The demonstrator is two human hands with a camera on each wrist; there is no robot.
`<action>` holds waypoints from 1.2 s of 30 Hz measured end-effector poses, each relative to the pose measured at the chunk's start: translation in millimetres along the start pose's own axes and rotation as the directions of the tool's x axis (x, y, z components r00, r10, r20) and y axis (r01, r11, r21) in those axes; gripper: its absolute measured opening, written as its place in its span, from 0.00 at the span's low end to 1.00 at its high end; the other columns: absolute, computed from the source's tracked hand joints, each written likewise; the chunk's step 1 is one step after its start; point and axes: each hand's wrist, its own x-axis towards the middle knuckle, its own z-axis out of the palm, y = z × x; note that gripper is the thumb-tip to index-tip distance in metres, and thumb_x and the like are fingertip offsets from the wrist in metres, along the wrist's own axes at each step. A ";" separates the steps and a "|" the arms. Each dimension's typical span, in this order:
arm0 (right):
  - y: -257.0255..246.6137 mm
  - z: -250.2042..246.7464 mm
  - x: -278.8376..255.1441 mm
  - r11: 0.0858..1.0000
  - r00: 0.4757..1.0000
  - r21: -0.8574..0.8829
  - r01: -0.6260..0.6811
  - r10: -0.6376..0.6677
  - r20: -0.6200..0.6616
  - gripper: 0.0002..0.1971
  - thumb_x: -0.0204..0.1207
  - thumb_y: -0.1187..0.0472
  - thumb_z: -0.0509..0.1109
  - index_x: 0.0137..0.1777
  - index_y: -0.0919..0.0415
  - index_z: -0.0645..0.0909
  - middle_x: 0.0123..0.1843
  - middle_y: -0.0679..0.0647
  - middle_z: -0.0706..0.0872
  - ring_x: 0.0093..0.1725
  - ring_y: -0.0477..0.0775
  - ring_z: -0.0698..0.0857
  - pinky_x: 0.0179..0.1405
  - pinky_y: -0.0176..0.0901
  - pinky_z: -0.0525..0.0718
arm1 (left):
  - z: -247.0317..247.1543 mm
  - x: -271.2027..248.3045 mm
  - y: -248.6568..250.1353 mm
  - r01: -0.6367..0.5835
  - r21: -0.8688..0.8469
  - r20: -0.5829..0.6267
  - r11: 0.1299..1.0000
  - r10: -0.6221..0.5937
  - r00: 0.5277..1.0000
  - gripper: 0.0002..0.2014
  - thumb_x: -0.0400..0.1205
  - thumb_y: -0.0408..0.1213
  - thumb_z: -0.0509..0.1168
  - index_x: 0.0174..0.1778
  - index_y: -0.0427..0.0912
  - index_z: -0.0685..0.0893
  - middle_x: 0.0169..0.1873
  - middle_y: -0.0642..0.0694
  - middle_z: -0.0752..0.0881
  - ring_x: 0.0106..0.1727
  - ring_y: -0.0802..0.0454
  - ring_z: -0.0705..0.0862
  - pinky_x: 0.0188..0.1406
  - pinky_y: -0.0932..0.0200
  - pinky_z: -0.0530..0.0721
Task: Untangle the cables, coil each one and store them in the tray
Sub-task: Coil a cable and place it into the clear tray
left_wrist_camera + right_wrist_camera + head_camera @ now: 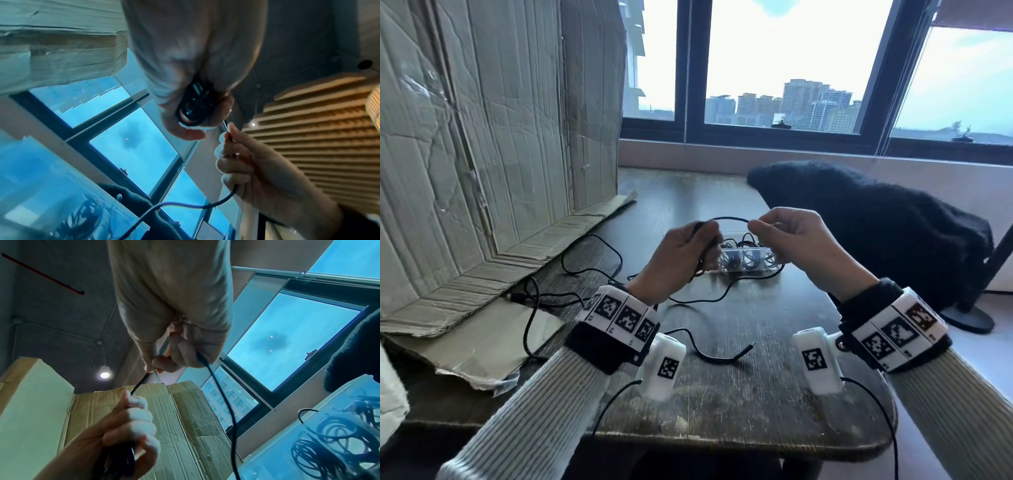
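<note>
Both hands are raised above the table, holding one thin black cable (732,218) that arcs between them. My left hand (688,250) grips a small bundle of coiled loops of it (193,105). My right hand (774,233) pinches the cable between thumb and forefinger, and the cable runs on through its curled fingers (205,363) and hangs down. Behind the hands stands a clear plastic tray (743,270) holding several coiled cables (329,443). More black cable (592,267) lies loose on the table to the left, and one end with a plug (746,349) lies near the front.
A tall, creased cardboard box (482,154) stands at the left with its flap on the dark wooden table (739,404). A black fuzzy garment (876,233) lies at the right rear. A black stand base (969,318) sits beyond the table's right edge. Windows run along the back.
</note>
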 end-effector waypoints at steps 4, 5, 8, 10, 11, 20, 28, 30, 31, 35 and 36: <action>1.1 8.9 -5.4 0.994 0.990 0.108 -0.025 0.010 0.140 0.06 0.79 0.62 0.69 0.46 0.64 0.84 0.25 0.48 0.81 0.22 0.45 0.72 0.24 0.34 0.72 | 2.2 6.8 -3.9 0.019 -0.353 -0.142 0.935 -0.074 0.987 0.15 0.88 0.44 0.52 0.41 0.40 0.77 0.55 0.42 0.89 0.54 0.46 0.89 0.53 0.43 0.88; 2.0 12.2 -6.2 0.993 0.987 0.115 -0.031 0.013 0.160 0.06 0.80 0.62 0.69 0.46 0.66 0.84 0.25 0.49 0.82 0.22 0.45 0.73 0.24 0.33 0.74 | 3.2 8.5 -4.2 0.003 -0.417 -0.162 0.909 -0.078 0.984 0.15 0.88 0.44 0.51 0.43 0.39 0.76 0.61 0.40 0.86 0.59 0.44 0.87 0.57 0.43 0.86; 7.4 21.6 -9.9 0.997 0.976 0.059 -0.041 0.027 0.215 0.14 0.82 0.56 0.66 0.40 0.66 0.84 0.22 0.51 0.81 0.23 0.49 0.76 0.29 0.38 0.78 | 7.2 9.2 -1.2 -0.063 -0.543 -0.213 0.837 -0.065 0.975 0.16 0.89 0.46 0.47 0.46 0.38 0.73 0.54 0.37 0.89 0.56 0.40 0.88 0.60 0.40 0.84; 11.5 26.9 -14.2 0.997 0.945 -0.060 -0.038 0.055 0.322 0.24 0.83 0.47 0.61 0.34 0.65 0.83 0.20 0.50 0.79 0.26 0.52 0.77 0.37 0.43 0.78 | 8.7 8.9 1.5 -0.108 -0.602 -0.257 0.791 -0.064 0.964 0.16 0.89 0.45 0.48 0.45 0.38 0.72 0.36 0.42 0.89 0.44 0.43 0.91 0.53 0.39 0.87; 13.5 29.6 -16.7 0.992 0.916 -0.126 -0.032 0.079 0.392 0.28 0.82 0.42 0.58 0.32 0.63 0.83 0.19 0.49 0.77 0.27 0.53 0.76 0.37 0.43 0.76 | 7.9 9.3 3.4 -0.120 -0.622 -0.286 0.774 -0.081 0.955 0.15 0.89 0.46 0.49 0.45 0.39 0.72 0.29 0.45 0.84 0.35 0.48 0.89 0.47 0.41 0.89; 10.0 26.1 -17.8 0.903 0.877 -0.353 0.246 -0.052 0.477 0.10 0.82 0.57 0.65 0.44 0.54 0.87 0.34 0.52 0.83 0.32 0.57 0.77 0.37 0.52 0.79 | -31.9 13.3 -11.5 -0.035 0.370 -0.323 0.928 0.164 0.932 0.22 0.89 0.51 0.44 0.49 0.41 0.79 0.28 0.52 0.82 0.20 0.59 0.73 0.21 0.64 0.70; -7.8 34.9 -3.1 0.903 0.928 -0.281 0.325 -0.247 0.278 0.04 0.75 0.59 0.74 0.42 0.53 0.91 0.32 0.46 0.87 0.34 0.59 0.86 0.41 0.58 0.86 | -12.9 1.3 -13.5 -0.041 0.575 0.012 0.817 0.042 0.999 0.43 0.80 0.62 0.36 0.33 0.35 0.90 0.23 0.48 0.87 0.23 0.60 0.79 0.28 0.66 0.75; -8.3 33.8 1.3 0.941 0.961 -0.234 0.244 -0.202 0.190 0.02 0.71 0.57 0.78 0.38 0.52 0.88 0.34 0.50 0.89 0.34 0.65 0.87 0.40 0.63 0.87 | -13.1 -0.5 -9.3 0.016 0.392 0.076 0.920 -0.049 0.996 0.39 0.80 0.63 0.44 0.40 0.31 0.88 0.25 0.44 0.87 0.23 0.54 0.79 0.20 0.66 0.73; -8.3 33.5 3.7 0.951 0.971 -0.220 0.215 -0.185 0.150 0.06 0.69 0.57 0.79 0.37 0.55 0.85 0.34 0.53 0.89 0.32 0.64 0.86 0.40 0.61 0.88 | -14.2 -0.9 -8.3 0.028 0.354 0.113 0.935 -0.073 0.991 0.36 0.80 0.63 0.52 0.42 0.29 0.86 0.24 0.46 0.85 0.21 0.55 0.76 0.19 0.66 0.70; -9.7 29.9 7.1 0.987 0.980 -0.113 0.116 -0.095 0.177 0.08 0.75 0.60 0.76 0.41 0.61 0.80 0.29 0.57 0.85 0.27 0.51 0.75 0.27 0.40 0.73 | -19.8 -1.0 -9.7 0.067 0.301 0.164 0.951 -0.121 0.979 0.17 0.84 0.42 0.64 0.43 0.28 0.82 0.21 0.55 0.76 0.21 0.59 0.69 0.19 0.66 0.66; -8.6 27.1 8.0 0.992 0.980 -0.097 0.085 -0.066 0.187 0.07 0.77 0.59 0.73 0.41 0.60 0.80 0.27 0.51 0.84 0.25 0.48 0.74 0.26 0.37 0.72 | -21.7 -1.1 -9.2 0.089 0.202 0.152 0.975 -0.121 0.981 0.14 0.85 0.39 0.61 0.42 0.32 0.82 0.21 0.54 0.75 0.21 0.58 0.69 0.20 0.66 0.67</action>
